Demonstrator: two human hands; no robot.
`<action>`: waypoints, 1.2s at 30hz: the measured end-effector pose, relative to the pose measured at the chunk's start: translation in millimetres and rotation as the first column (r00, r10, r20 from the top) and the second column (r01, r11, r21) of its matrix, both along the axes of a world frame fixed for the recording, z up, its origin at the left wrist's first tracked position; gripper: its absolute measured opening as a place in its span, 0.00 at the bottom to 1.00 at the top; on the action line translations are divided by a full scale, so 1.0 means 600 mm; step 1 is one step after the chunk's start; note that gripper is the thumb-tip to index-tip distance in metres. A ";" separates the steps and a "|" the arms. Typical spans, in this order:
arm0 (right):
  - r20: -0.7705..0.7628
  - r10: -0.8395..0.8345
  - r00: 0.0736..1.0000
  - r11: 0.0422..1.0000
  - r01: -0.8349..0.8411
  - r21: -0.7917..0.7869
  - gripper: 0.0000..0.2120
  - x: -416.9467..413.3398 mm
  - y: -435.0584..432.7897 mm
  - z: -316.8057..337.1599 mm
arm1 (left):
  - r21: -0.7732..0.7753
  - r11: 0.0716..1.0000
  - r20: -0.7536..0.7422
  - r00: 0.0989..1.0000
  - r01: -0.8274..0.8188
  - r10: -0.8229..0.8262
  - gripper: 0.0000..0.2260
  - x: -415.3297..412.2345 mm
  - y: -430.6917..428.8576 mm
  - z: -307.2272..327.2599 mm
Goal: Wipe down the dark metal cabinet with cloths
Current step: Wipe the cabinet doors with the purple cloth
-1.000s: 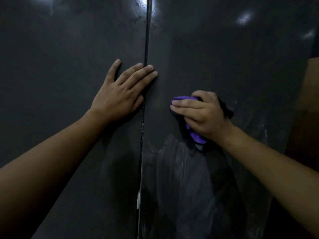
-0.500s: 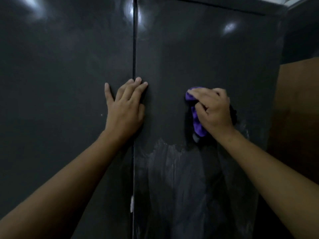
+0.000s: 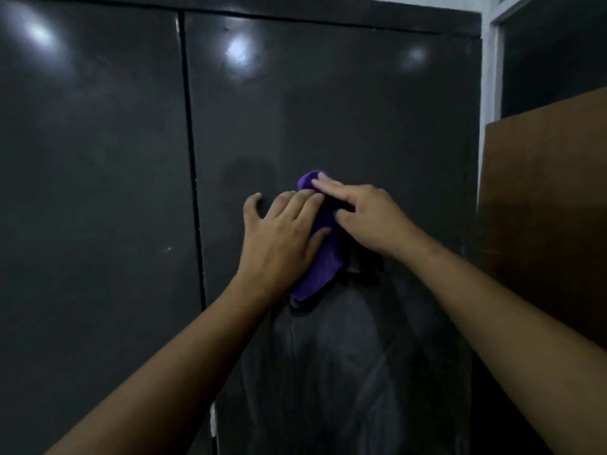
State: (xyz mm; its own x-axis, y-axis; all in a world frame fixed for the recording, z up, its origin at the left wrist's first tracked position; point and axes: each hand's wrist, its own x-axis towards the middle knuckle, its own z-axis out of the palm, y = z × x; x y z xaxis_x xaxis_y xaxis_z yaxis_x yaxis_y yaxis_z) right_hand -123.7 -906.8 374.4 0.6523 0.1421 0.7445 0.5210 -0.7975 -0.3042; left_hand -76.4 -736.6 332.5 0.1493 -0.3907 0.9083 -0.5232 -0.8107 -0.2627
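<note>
The dark metal cabinet (image 3: pixel 328 103) fills the view, its two doors meeting at a vertical seam (image 3: pixel 190 152). A purple cloth (image 3: pixel 323 257) lies against the right door at mid height. My left hand (image 3: pixel 282 238) rests on the cloth's left side, fingers laid straight over it and thumb on the bare door. My right hand (image 3: pixel 364 218) presses the cloth's top with a straight forefinger, the thumb beside the cloth's right edge. Its other fingers are hidden. Pale wipe streaks (image 3: pixel 328 372) cover the door below the cloth.
A brown board (image 3: pixel 542 198) stands right of the cabinet. Behind it a white frame (image 3: pixel 490 77) runs up beside a dark pane (image 3: pixel 551 54). The cabinet's top edge (image 3: pixel 295 11) shows above the doors.
My left hand left the door seam and moved right onto the cloth. My right hand's fingers straightened on the cloth. The view tilted up, showing the cabinet's top edge.
</note>
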 end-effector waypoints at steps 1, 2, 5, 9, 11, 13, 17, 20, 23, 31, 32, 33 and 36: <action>-0.016 0.014 1.000 0.999 -0.014 -0.051 0.30 -0.002 -0.013 0.005 | 0.018 0.999 0.027 0.998 -0.050 0.049 0.22 0.003 -0.007 -0.001; -0.028 0.030 0.999 0.996 -0.032 -0.077 0.30 -0.003 -0.022 0.009 | 0.023 0.996 0.049 0.995 -0.085 0.084 0.21 0.004 -0.013 -0.002; 0.023 0.082 0.996 0.997 -0.082 0.004 0.22 -0.014 -0.044 0.026 | 0.038 0.993 0.094 0.990 -0.110 0.106 0.22 0.006 -0.027 -0.002; 0.343 -0.224 0.913 0.962 0.264 -0.074 0.19 -0.025 -0.102 0.041 | 0.058 0.996 0.116 0.991 -0.067 0.060 0.26 0.012 -0.040 0.004; 0.441 -0.305 0.844 0.870 0.435 -0.231 0.25 -0.016 -0.143 0.036 | 0.037 0.999 0.112 0.994 0.003 -0.008 0.24 0.018 -0.050 0.003; 0.457 -0.274 0.846 0.791 0.468 -0.394 0.30 0.002 -0.175 0.022 | 0.065 0.996 0.103 0.992 0.064 -0.070 0.22 0.026 -0.053 -0.011; 0.509 -0.177 0.842 0.717 0.465 -0.519 0.30 0.041 -0.231 -0.005 | 0.295 0.946 0.090 0.982 0.133 -0.166 0.23 0.038 -0.047 -0.063; 0.518 -0.061 0.853 0.756 0.379 -0.534 0.29 0.050 -0.259 -0.002 | 0.358 0.932 0.075 0.993 0.061 -0.094 0.24 0.030 -0.031 -0.082; 0.578 0.018 0.816 0.776 0.353 -0.523 0.28 0.059 -0.271 -0.002 | 0.291 0.944 0.163 0.980 -0.154 0.109 0.25 0.019 -0.045 -0.083; 0.657 0.089 0.748 0.828 0.311 -0.466 0.27 0.076 -0.279 -0.015 | -0.070 0.985 0.080 0.984 -0.157 0.162 0.26 0.009 -0.101 -0.027; 0.665 0.090 0.741 0.832 0.311 -0.459 0.27 0.076 -0.278 -0.015 | -0.144 0.981 0.066 0.988 -0.127 0.137 0.26 0.006 -0.115 -0.012; 0.679 0.090 0.729 0.836 0.316 -0.450 0.27 0.077 -0.277 -0.015 | -0.208 0.974 0.067 0.992 -0.091 0.107 0.25 0.005 -0.132 -0.001; 0.727 0.048 0.684 0.853 0.350 -0.386 0.27 0.077 -0.272 -0.017 | -0.244 0.970 0.106 0.994 -0.008 0.035 0.21 0.007 -0.183 0.005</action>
State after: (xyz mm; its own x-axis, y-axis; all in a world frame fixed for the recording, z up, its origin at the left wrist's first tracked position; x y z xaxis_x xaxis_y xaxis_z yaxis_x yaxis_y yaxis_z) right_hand -77.7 -1070.2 364.0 0.0201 0.5391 0.8420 0.2718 -0.8134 0.5143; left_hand -72.1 -846.3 335.4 0.0499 -0.1546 0.9867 -0.4838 -0.8680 -0.1115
